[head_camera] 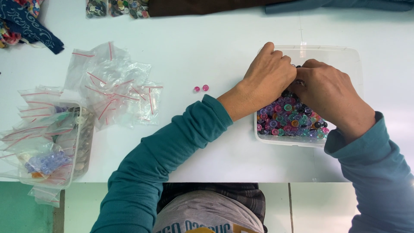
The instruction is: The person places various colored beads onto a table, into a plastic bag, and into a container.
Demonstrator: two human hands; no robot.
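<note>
With both hands, left hand (268, 73) and right hand (330, 92), curled together over the clear tub (345, 54), pinching among the coloured buttons (289, 118), pick singly and keep picked buttons above the tub, off the counter (207, 43).

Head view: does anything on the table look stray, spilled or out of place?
Two small pink beads lie loose on the white table, apart from the clear tub of mixed coloured beads where the left hand and right hand meet. The small clear zip bags sit in a loose, overlapping heap. Nothing looks damaged.
</note>
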